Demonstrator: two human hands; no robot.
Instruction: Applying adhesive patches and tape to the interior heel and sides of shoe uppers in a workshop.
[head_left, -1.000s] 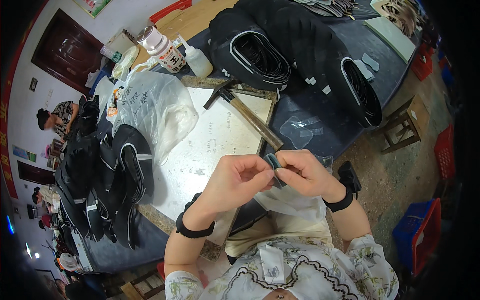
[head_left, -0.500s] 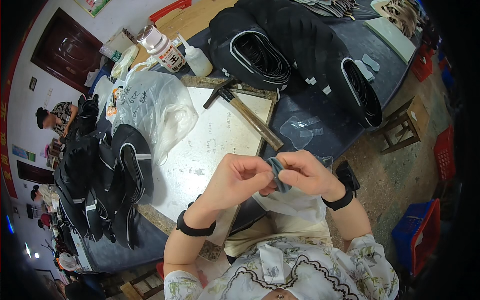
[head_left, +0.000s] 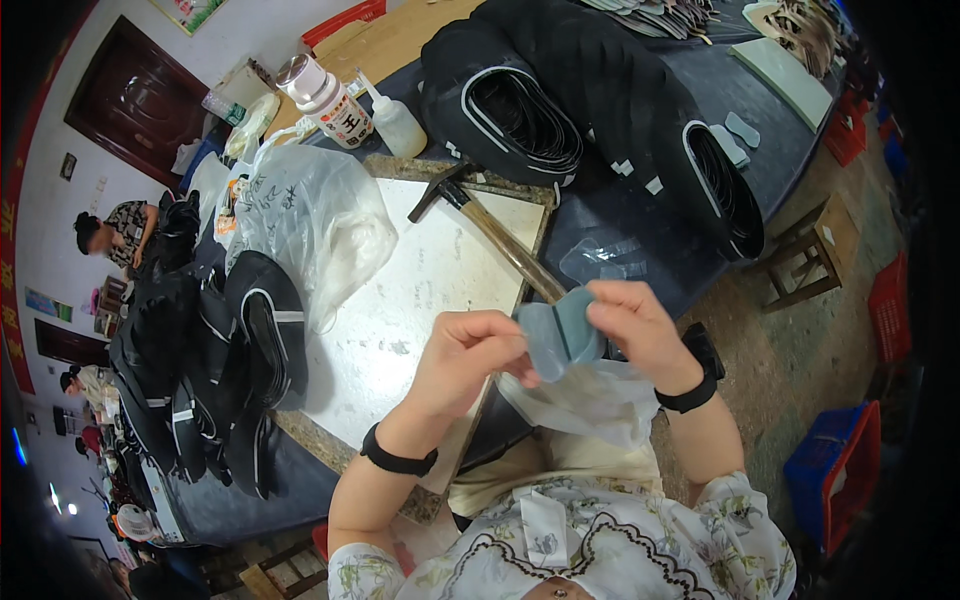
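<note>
Both hands are raised above the near edge of the dark work surface [head_left: 610, 215], meeting over the person's lap. The left hand [head_left: 462, 360] is closed in a pinch, its fingertips gripping the left edge of a small grey-blue, rounded flat piece of soft sheet material [head_left: 560, 335]. The right hand [head_left: 635, 325] is likewise closed on the piece, holding its upper right edge between thumb and fingers. The piece stands roughly upright between the two hands, clear of the surface, and appears to consist of two overlapping layers; whether they are joined cannot be determined.

Directly beneath the hands hangs a crumpled translucent plastic bag [head_left: 585, 400]. A pale stone slab [head_left: 400, 310] lies on the surface just beyond the left hand. A wooden-handled hammer [head_left: 485, 225] lies diagonally across the slab's far corner, its handle end near the held piece. A second clear plastic bag [head_left: 310, 215] rests at the slab's left side, with stacked black shoe uppers [head_left: 215, 370] further left.
</note>
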